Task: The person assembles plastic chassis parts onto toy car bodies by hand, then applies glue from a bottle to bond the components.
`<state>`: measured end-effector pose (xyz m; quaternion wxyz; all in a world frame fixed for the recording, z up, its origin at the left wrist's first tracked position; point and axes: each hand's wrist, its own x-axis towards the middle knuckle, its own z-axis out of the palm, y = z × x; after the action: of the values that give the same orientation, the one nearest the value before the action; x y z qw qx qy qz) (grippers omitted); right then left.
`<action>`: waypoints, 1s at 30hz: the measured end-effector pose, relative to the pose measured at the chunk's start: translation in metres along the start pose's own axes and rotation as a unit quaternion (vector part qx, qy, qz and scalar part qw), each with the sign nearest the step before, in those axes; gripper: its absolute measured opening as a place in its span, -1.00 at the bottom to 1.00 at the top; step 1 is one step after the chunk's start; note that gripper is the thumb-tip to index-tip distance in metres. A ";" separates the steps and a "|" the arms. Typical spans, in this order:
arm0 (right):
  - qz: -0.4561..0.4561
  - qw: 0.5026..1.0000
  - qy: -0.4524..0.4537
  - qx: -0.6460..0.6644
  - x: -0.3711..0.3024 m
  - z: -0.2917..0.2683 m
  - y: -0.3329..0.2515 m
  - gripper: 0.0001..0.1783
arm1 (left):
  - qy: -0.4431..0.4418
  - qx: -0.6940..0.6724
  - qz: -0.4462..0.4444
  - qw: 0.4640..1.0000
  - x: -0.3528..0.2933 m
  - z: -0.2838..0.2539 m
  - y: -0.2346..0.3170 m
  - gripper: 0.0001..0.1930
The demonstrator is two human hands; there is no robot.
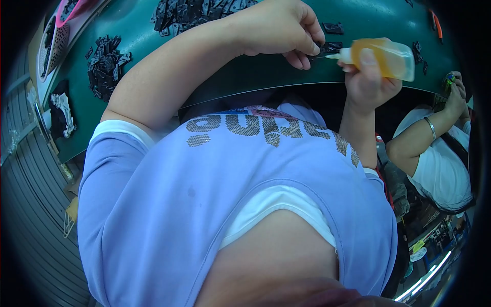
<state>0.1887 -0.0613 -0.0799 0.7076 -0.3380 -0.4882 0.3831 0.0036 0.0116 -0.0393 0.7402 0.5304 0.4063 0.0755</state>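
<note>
My left hand (284, 30) pinches a small black plastic part (327, 48) between thumb and fingers at the near edge of the green table (245, 71). My right hand (369, 77) grips a small squeeze bottle of amber liquid (388, 56) lying sideways, its thin nozzle pointing left and touching the black part. My lilac-and-white shirt fills the lower half of the view and hides the space under the table edge.
Piles of small black parts lie on the green table, one at the left (105, 66) and one at the top (194, 13). A pink basket (56, 30) stands at the far left. Another person in white (440, 153) sits to my right.
</note>
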 end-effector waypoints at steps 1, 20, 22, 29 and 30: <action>-0.030 0.999 0.017 -0.013 0.002 -0.007 0.005 -0.90 | 0.016 0.034 0.037 0.999 -0.004 0.002 0.000 -0.80; 0.023 0.986 0.150 0.072 0.006 -0.021 0.004 -0.66 | 0.251 0.532 0.178 0.789 -0.012 -0.039 0.021 -0.84; 0.009 0.986 0.149 0.076 0.005 -0.019 0.005 -0.66 | 0.262 0.500 0.218 0.796 -0.010 -0.032 0.018 -0.84; -0.015 0.991 0.117 0.060 0.004 -0.006 0.000 -0.81 | 0.031 0.122 0.095 0.988 -0.004 0.000 -0.001 -0.80; -0.012 0.993 0.111 0.049 0.004 -0.004 -0.001 -0.82 | 0.001 0.089 0.066 0.994 0.000 0.002 -0.008 -0.76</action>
<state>0.1933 -0.0585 -0.0786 0.7773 -0.3377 -0.3917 0.3582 0.0022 0.0060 -0.0460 0.6829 0.6199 0.3763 0.0888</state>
